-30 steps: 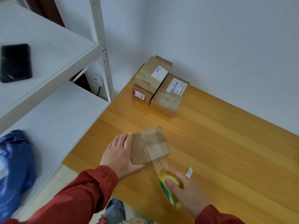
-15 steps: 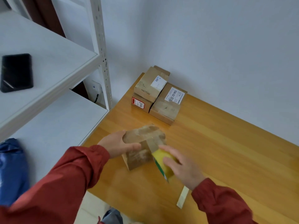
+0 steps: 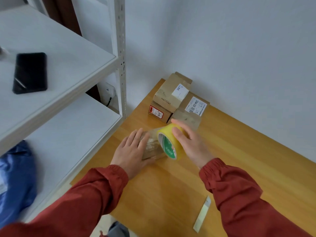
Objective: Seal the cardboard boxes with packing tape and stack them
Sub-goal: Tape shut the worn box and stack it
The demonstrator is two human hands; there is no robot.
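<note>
Yellow tape (image 3: 169, 142) sits gripped in the right hand (image 3: 190, 145), touching the box (image 3: 152, 148) on the worktop (image 3: 248, 159). Left hand (image 3: 130, 152) presses flat on the box, fingers straight; other boxes (image 3: 171, 95) stand by the wall (image 3: 239, 57).

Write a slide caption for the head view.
Left hand steadies a box on the table; right hand holds a tape roll against it.

Upper right of centre: white shipping label (image 3: 195, 106) on rear cardboard box (image 3: 189, 115), barcode plus rotated code, perhaps containing "5535". Red sticker (image 3: 155, 112), second white label (image 3: 179, 91), green print (image 3: 168, 147) inside tape roll (image 3: 166, 132): too blurred to read.
</note>
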